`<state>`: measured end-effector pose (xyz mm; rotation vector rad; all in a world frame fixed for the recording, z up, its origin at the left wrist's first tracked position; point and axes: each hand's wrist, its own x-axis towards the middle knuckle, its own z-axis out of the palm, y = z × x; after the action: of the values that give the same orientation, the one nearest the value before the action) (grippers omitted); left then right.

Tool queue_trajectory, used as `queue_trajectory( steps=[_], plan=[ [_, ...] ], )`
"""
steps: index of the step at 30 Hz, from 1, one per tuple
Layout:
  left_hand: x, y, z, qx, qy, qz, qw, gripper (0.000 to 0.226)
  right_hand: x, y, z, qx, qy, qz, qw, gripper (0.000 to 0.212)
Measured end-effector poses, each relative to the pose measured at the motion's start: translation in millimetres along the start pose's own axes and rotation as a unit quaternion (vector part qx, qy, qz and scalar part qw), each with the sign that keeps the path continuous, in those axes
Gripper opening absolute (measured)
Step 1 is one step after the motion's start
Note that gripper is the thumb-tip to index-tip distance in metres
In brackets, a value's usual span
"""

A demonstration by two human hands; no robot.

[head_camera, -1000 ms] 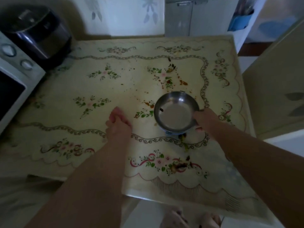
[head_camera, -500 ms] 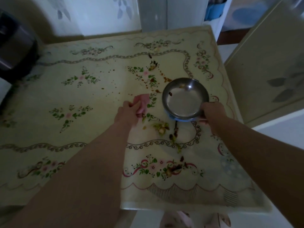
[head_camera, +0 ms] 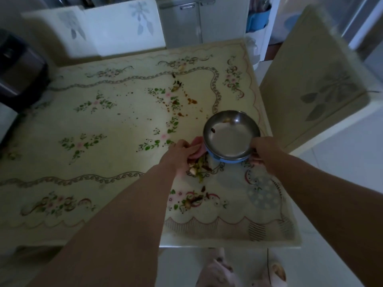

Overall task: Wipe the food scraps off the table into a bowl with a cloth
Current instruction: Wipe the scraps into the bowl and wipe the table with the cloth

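Observation:
A steel bowl [head_camera: 230, 139] with a blue outer base sits tilted near the table's right side, a few scraps inside. My right hand [head_camera: 261, 149] grips its near right rim. My left hand [head_camera: 182, 153] holds a pink cloth [head_camera: 196, 145] pressed against the bowl's left side. A heap of green and brown food scraps [head_camera: 200, 167] lies just below the cloth, by the bowl's near edge. More scraps [head_camera: 193, 200] lie nearer the front edge, and brown crumbs [head_camera: 176, 100] are scattered farther back on the floral tablecloth [head_camera: 103, 121].
A dark rice cooker [head_camera: 18, 73] stands at the table's far left. White chair backs [head_camera: 124, 27] stand behind the table and a cream one [head_camera: 310, 79] at its right. The table's front edge [head_camera: 228, 245] is close to my feet.
My left hand with the cloth has swept right and toward me, gathering the scraps into a heap against the bowl. My right hand has kept hold of the bowl.

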<state>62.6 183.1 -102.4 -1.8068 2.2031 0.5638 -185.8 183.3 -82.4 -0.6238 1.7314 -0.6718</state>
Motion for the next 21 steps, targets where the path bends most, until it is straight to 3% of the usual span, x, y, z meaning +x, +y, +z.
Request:
queue_trajectory(
  steps=[4,8,11,15,17,19,21],
  plan=[
    [-14.7,22.7,8.3,-0.017,-0.023,0.003,1.0,0.073,-0.5,12.6,-17.0,-0.028,-0.013,0.006,1.0,0.005],
    [-29.6,41.8,21.3,-0.035,-0.001,0.004,0.999,0.075,-8.6,20.4,-31.4,-0.048,0.002,0.008,0.999,0.016],
    [-41.1,59.2,30.9,-0.042,0.018,0.011,0.999,0.063,-17.0,24.6,-45.0,-0.041,0.009,0.019,0.999,0.011],
    [-56.0,78.7,23.8,-0.102,0.0,0.032,0.994,0.046,-25.2,27.9,-59.2,-0.051,-0.004,0.016,0.999,0.018],
    [-59.2,80.7,16.4,-0.17,0.058,0.008,0.984,0.038,-28.5,27.6,-63.2,-0.056,-0.011,0.017,0.998,0.02],
    [-63.9,73.0,8.9,-0.364,0.122,-0.039,0.922,0.03,-34.0,25.5,-63.9,-0.063,-0.013,0.012,0.998,0.02],
    [-66.3,56.6,-3.7,-0.582,0.149,-0.102,0.793,0.036,-37.7,25.3,-60.8,-0.068,-0.024,0.001,0.997,0.017]
  ],
)
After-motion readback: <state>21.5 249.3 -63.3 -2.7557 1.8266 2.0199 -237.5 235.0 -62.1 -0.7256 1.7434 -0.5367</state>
